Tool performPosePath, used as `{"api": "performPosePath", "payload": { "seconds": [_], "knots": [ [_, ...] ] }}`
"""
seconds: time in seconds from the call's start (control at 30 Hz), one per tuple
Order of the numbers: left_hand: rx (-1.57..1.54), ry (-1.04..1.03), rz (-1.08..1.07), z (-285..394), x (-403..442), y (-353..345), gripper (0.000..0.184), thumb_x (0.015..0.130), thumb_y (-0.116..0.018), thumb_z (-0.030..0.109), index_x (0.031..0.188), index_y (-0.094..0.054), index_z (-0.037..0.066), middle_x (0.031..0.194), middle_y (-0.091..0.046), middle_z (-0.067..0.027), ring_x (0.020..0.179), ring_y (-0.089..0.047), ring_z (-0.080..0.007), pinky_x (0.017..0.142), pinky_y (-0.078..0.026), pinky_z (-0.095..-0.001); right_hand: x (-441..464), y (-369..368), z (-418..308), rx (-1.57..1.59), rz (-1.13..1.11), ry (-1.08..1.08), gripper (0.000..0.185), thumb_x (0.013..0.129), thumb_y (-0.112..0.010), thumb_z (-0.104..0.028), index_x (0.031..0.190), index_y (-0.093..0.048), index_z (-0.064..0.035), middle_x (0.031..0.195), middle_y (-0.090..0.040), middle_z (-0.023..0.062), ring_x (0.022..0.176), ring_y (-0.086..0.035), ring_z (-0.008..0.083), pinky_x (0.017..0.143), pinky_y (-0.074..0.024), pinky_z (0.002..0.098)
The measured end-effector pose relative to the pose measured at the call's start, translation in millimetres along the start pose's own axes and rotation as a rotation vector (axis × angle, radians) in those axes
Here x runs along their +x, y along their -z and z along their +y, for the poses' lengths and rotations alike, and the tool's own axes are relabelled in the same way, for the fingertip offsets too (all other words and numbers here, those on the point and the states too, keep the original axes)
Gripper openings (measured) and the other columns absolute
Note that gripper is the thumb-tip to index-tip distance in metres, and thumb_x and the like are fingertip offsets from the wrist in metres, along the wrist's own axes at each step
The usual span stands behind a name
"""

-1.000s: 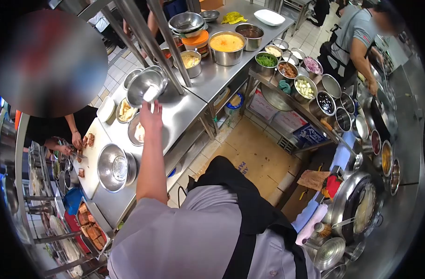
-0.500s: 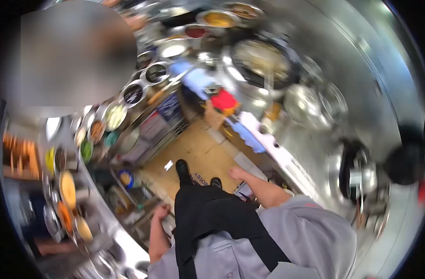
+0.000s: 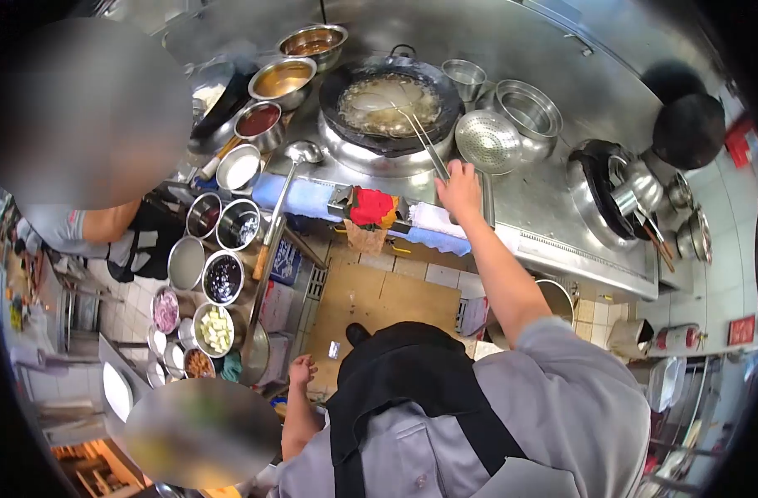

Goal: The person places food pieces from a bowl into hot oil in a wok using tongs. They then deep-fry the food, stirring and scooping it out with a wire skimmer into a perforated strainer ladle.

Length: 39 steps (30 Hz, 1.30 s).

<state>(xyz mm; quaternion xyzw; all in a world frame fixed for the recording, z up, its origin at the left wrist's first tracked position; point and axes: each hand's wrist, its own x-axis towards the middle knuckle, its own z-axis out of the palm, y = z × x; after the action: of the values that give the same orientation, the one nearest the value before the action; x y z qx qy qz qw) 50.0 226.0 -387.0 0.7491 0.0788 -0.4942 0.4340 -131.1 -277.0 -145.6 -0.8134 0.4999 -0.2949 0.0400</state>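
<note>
My right hand (image 3: pixel 459 192) is closed around the end of long metal tongs (image 3: pixel 428 143), whose thin arms reach into a black wok (image 3: pixel 330 112). Pale pieces (image 3: pixel 377 101) lie in bubbling oil there. The handle of a perforated strainer (image 3: pixel 488 141) runs just beside this hand, and the strainer rests right of the wok. My left hand (image 3: pixel 302 370) hangs low at my side, loosely curled, with nothing visible in it.
A ladle (image 3: pixel 302 152) lies left of the wok, near a red cloth (image 3: pixel 371 206) at the counter's front edge. Bowls of sauce (image 3: pixel 282 79) stand behind. Ingredient containers (image 3: pixel 214 329) line the left. Another person's arm (image 3: pixel 111 222) shows there. A second wok (image 3: pixel 599 195) sits at right.
I have turned and come up to the wok counter. My right hand has risen from my side to the tongs and is shut on them. The left hand still hangs low.
</note>
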Motion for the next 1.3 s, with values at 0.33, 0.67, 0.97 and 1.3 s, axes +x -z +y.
{"api": "performPosePath", "payload": {
  "seconds": [0.33,0.67,0.97,1.3],
  "knots": [
    [0.118,-0.282,-0.04,85.7,30.0,0.5,0.015,0.084,-0.046,0.015,0.093,-0.053,0.006,0.069,-0.051,0.0,0.052,-0.049,-0.0098,0.043,-0.037,-0.0228,69.8,-32.2,-27.5,0.05,-0.319,-0.102,0.03,0.076,-0.04,-0.004,0.105,-0.034,-0.0053,0.101,-0.044,0.0272,0.09,-0.05,0.0415,0.076,-0.0414,0.0454],
    [0.408,-0.325,-0.284,5.5,23.1,24.8,0.017,0.081,-0.053,0.021,0.083,-0.054,0.004,0.066,-0.054,-0.0015,0.053,-0.05,-0.0117,0.046,-0.039,-0.0258,97.9,-1.5,-24.7,0.349,-0.087,-0.369,0.031,0.071,-0.042,-0.002,0.1,-0.032,0.0006,0.089,-0.051,0.0321,0.089,-0.05,0.0437,0.076,-0.0387,0.0457],
    [0.139,-0.19,-0.29,13.3,44.1,34.8,0.01,0.084,-0.046,0.015,0.087,-0.051,0.007,0.063,-0.048,-0.0017,0.047,-0.045,-0.0133,0.041,-0.037,-0.026,71.7,-22.5,-29.2,1.902,-0.142,-0.94,0.027,0.067,-0.031,0.008,0.091,-0.036,-0.0048,0.063,-0.035,0.0092,0.04,-0.028,0.0116,0.032,-0.0202,0.0256],
    [0.23,-0.212,-0.211,31.7,24.6,-29.6,0.019,0.084,-0.047,0.021,0.098,-0.051,0.011,0.078,-0.055,-0.0013,0.058,-0.056,-0.016,0.042,-0.038,-0.0246,102.7,12.8,27.2,1.627,-0.176,-0.886,0.046,0.075,-0.033,0.002,0.118,-0.023,-0.0131,0.069,-0.043,0.0109,0.041,-0.033,0.0114,0.032,-0.0244,0.0239]
  ]
}}
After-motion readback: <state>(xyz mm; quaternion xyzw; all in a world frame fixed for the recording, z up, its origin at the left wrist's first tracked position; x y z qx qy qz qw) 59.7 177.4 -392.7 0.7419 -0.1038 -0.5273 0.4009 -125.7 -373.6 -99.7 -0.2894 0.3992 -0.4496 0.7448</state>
